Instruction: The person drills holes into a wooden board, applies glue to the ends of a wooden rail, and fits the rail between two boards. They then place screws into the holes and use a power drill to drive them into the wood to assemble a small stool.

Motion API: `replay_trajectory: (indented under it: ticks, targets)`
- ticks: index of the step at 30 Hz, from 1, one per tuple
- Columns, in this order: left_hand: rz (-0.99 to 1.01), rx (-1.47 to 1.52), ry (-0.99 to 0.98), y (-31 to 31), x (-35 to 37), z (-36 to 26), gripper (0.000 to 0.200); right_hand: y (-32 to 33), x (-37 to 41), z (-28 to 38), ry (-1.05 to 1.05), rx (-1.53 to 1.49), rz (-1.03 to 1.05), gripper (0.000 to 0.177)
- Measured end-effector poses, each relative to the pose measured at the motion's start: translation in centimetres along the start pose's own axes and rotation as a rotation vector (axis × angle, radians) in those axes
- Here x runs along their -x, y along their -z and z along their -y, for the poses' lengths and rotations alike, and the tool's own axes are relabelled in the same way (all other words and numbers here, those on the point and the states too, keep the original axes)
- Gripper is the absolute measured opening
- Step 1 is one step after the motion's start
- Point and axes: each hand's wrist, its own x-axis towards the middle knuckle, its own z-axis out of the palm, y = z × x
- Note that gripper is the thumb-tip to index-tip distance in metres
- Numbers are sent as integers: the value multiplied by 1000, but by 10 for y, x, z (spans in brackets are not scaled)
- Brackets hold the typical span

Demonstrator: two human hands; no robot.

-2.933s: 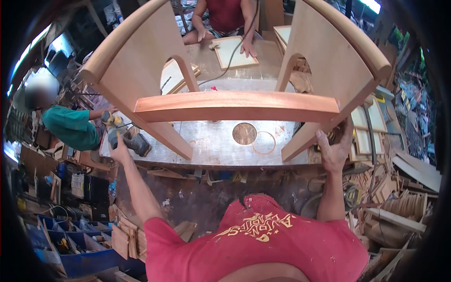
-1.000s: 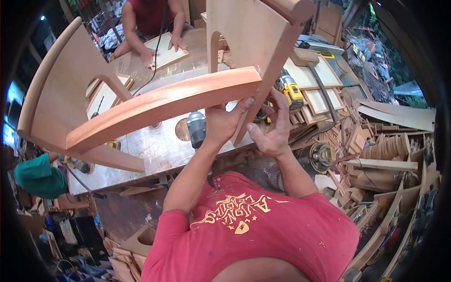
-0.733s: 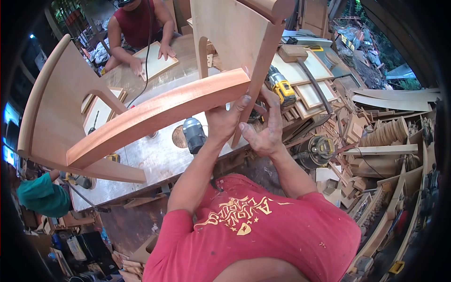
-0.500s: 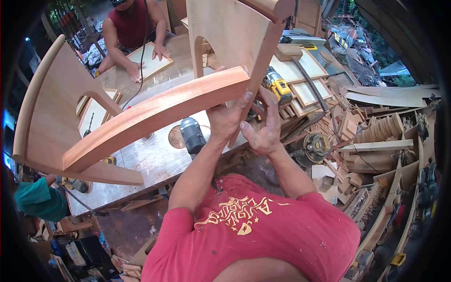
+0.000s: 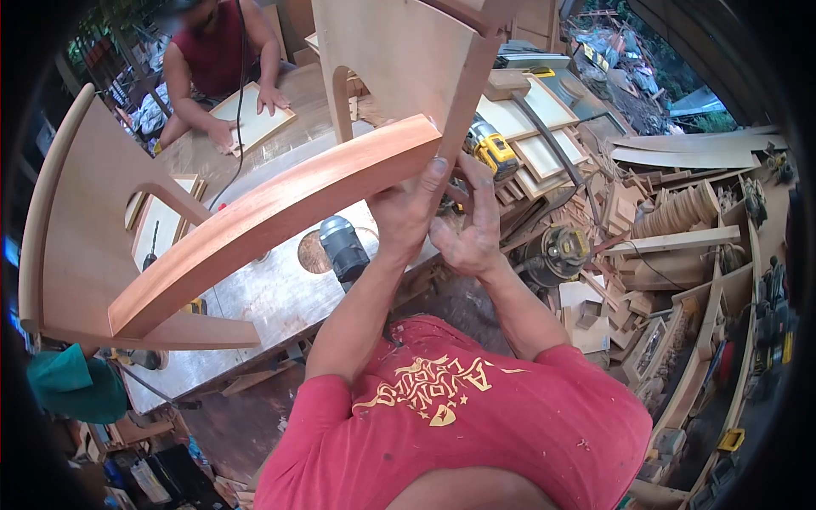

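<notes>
Curved rail (image 5: pixel 272 208), raised over the workbench (image 5: pixel 272 304), ran 8 to 2 o'clock; left hand (image 5: pixel 406 219) clasped its 2 o'clock end, right hand (image 5: pixel 472 234) touched the side panel (image 5: pixel 399 59), grip indeterminate.

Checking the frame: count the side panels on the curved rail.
2. The left side panel meets the curved rail at its left end; the right side panel at its right end, where the left hand and right hand are.

Yellow drill (image 5: pixel 487 144), router (image 5: pixel 342 246), offcuts (image 5: pixel 671 212).
</notes>
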Motion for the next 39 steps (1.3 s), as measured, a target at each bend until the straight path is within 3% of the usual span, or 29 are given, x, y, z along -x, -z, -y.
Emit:
replay_trajectory:
  ticks: [13,25,28,31,35,39]
  targets:
    - [-14,-48,-68,-2,0,-9,49,-6,3,7,12,58,-37,83]
    - [-53,-34,-51,-1,-1,-4,48,-4,21,2,-2,-9,-19,81]
    - [-39,-41,-103,2,-3,0,48,-4,48,-6,-83,-69,-102,78]
    - [-24,-34,-85,1,-1,-6,48,-8,118,-33,-260,62,-79,68]
    - [-15,-103,-107,7,-3,1,49,-43,172,-21,-331,112,296,65]
    - [-16,-76,-67,3,-1,-2,53,-86,171,-33,-267,83,370,74]
